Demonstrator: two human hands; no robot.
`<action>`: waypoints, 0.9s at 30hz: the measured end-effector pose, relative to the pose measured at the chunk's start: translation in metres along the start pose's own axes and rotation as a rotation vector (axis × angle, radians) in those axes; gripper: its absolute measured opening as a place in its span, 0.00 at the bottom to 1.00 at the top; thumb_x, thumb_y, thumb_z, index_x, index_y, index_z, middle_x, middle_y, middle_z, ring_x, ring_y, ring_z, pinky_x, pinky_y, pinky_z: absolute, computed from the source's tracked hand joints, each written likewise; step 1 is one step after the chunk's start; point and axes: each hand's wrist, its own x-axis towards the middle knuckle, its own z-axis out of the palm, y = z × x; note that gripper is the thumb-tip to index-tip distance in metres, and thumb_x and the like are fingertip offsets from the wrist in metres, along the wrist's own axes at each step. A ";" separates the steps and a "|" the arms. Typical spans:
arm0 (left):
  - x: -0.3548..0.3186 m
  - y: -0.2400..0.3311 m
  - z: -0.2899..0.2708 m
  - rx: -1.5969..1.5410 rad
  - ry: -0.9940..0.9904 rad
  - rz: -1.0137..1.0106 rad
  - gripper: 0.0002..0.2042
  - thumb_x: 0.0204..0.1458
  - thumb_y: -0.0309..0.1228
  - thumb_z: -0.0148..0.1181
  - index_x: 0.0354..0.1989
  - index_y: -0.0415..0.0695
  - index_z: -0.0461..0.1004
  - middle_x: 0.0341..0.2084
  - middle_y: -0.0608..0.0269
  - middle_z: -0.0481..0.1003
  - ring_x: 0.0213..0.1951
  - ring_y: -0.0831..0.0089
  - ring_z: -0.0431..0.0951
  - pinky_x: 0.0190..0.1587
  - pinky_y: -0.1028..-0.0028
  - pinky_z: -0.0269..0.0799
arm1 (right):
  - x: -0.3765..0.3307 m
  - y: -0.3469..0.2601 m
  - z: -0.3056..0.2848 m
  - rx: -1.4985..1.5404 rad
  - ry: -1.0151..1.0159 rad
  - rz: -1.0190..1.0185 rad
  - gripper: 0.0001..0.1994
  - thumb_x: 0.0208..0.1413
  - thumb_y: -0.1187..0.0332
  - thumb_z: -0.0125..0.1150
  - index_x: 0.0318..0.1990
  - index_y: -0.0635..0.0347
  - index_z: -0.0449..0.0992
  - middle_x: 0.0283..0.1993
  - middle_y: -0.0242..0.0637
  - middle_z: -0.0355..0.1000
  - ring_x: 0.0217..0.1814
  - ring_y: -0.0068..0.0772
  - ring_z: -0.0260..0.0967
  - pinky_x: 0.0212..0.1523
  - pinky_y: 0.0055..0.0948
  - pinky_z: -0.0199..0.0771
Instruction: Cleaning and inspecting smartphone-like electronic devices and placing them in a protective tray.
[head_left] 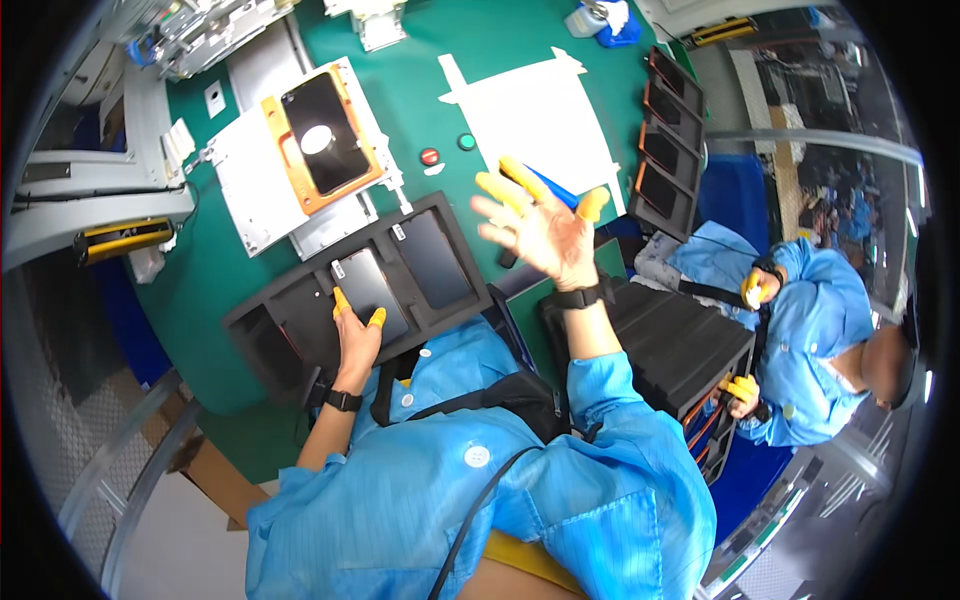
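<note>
My left hand (358, 340), in yellow finger cots, is at a black foam tray (285, 290) near my body. Its index finger and thumb grip the lower left part of a dark, glossy smartphone (372, 283) in a middle compartment. A second smartphone (435, 258) lies in the compartment to the right. My right hand (545, 232) is raised over the table's right part, palm up with fingers spread, some in yellow cots. Behind its fingers shows a blue stick-like object (552, 184); I cannot tell whether the hand touches it.
Beyond the tray, an orange fixture (367, 165) holds another phone (318, 130). Red (429, 156) and green (467, 142) buttons sit beside a taped white sheet (540, 115). Another foam tray (668, 145) stands far right. Stacked black trays (665, 335) separate me from a co-worker (815, 330).
</note>
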 end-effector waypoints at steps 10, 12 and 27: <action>-0.056 0.081 -0.074 -0.380 -0.320 0.178 0.10 0.45 0.21 0.57 0.38 0.38 0.73 0.33 0.62 0.74 0.34 0.78 0.73 0.36 0.80 0.68 | 0.012 0.045 0.037 -0.034 -0.180 0.085 0.45 0.39 0.53 0.65 0.62 0.56 0.45 0.60 0.50 0.51 0.60 0.47 0.53 0.53 0.42 0.60; -0.072 0.116 -0.083 -0.178 -0.127 0.619 0.09 0.41 0.21 0.60 0.34 0.41 0.75 0.27 0.62 0.74 0.30 0.76 0.72 0.31 0.78 0.68 | 0.014 0.061 0.051 -0.552 0.053 0.078 0.43 0.38 0.60 0.67 0.61 0.58 0.47 0.57 0.47 0.58 0.55 0.41 0.59 0.52 0.34 0.62; -0.076 0.084 -0.067 -0.151 0.177 0.941 0.08 0.38 0.18 0.59 0.29 0.38 0.73 0.25 0.56 0.71 0.28 0.66 0.73 0.29 0.73 0.69 | -0.014 0.156 0.077 -1.264 0.325 -0.178 0.26 0.39 0.80 0.61 0.51 0.59 0.65 0.44 0.36 0.69 0.42 0.22 0.68 0.39 0.21 0.70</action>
